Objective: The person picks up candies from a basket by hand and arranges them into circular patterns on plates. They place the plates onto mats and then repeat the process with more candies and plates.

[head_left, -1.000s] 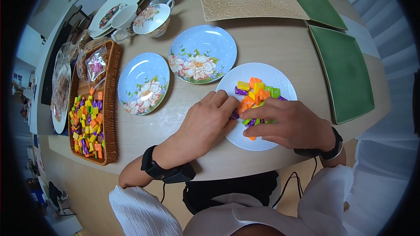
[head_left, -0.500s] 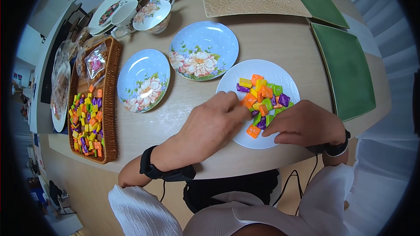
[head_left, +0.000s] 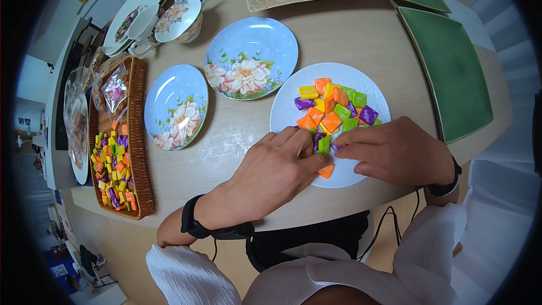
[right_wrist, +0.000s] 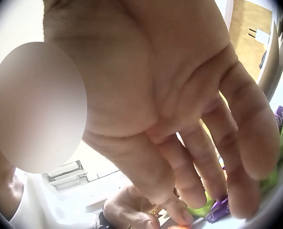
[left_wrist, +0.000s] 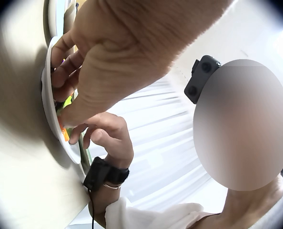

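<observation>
Wrapped candies in orange, yellow, green and purple lie heaped on a round white plate, near the front edge of the pale counter. The left hand reaches over the plate's left side, its grip narrow, fingers curled down among the candies; whether it pinches one cannot be told. The right hand comes in from the right, its grip loosely wide, fingers fairly straight and reaching to the candies. Beyond the plate, to the left, sit a larger blue floral plate and a smaller blue floral plate. Further left, a wicker basket carries more candies; a green rectangular plate lies to the right.
</observation>
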Action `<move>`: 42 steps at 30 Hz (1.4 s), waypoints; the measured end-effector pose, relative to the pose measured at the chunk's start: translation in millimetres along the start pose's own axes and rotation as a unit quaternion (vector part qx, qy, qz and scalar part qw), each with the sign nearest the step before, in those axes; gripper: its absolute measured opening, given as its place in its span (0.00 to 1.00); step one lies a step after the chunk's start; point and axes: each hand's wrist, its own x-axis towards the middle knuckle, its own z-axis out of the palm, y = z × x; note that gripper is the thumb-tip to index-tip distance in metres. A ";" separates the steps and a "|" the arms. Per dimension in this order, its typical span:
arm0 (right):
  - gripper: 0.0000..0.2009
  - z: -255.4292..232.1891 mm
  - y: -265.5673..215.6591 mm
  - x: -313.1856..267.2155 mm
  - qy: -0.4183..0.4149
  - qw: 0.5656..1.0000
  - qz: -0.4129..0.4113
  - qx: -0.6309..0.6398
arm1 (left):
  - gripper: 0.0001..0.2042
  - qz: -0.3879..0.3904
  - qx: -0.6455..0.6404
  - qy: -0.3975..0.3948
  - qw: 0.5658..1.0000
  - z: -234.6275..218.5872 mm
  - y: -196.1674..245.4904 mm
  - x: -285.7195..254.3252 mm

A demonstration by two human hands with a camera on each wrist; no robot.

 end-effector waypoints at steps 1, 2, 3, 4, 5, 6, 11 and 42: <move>0.14 -0.5 -0.8 -0.6 -0.007 1.000 -0.005 0.000 | 0.13 0.002 0.001 -0.001 1.000 0.8 -1.5 -0.8; 0.14 -1.0 -1.1 -1.7 0.004 1.000 -0.006 -0.001 | 0.13 0.004 0.002 -0.001 1.000 1.0 -2.4 -1.0; 0.13 -1.2 -0.7 -3.2 0.015 1.000 -0.008 -0.002 | 0.13 0.001 -0.001 0.000 1.000 0.7 -1.8 -0.6; 0.13 -0.9 -0.4 -4.1 0.026 1.000 -0.009 -0.003 | 0.13 -0.002 -0.005 0.002 1.000 0.6 0.2 0.1; 0.13 0.5 -0.7 -3.8 0.022 1.000 -0.002 -0.010 | 0.13 -0.005 -0.009 0.003 1.000 0.9 1.9 0.5; 0.13 2.0 -1.4 -2.7 0.019 1.000 0.004 -0.018 | 0.13 -0.005 -0.005 0.000 1.000 1.6 2.6 0.6; 0.12 4.7 -2.0 -2.7 -0.003 1.000 -0.008 0.001 | 0.13 -0.011 -0.006 -0.003 1.000 0.1 2.5 1.2; 0.09 2.0 -5.6 -13.0 0.020 0.999 -0.025 0.000 | 0.15 -0.027 0.004 -0.006 1.000 3.4 0.8 3.9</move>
